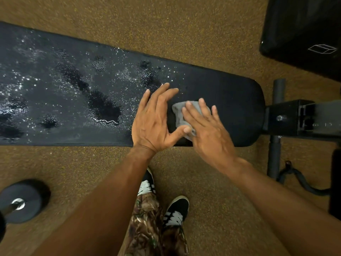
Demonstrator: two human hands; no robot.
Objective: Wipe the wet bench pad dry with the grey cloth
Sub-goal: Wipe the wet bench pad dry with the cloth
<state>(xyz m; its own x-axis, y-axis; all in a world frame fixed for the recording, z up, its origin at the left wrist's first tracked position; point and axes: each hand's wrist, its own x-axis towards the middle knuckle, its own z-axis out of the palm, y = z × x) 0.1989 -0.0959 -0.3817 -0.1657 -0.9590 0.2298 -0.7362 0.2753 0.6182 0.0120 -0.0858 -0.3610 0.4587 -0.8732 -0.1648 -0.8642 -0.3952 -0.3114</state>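
Note:
A long black bench pad (230, 93) runs across the view, speckled with water droplets and wet patches over its left and middle parts; its right end looks dry. A small bunched grey cloth (180, 115) lies on the pad near the right end. My right hand (206, 130) lies flat on the cloth with fingers spread, covering most of it. My left hand (153, 119) rests flat on the pad just left of the cloth, fingers apart, its thumb touching the cloth's near edge.
The bench's black metal frame and bolt (287, 117) stick out past the pad's right end. A dumbbell (20, 202) lies on the speckled brown floor at lower left. A black padded box (302, 30) stands at upper right. My shoes (175, 211) are below the pad.

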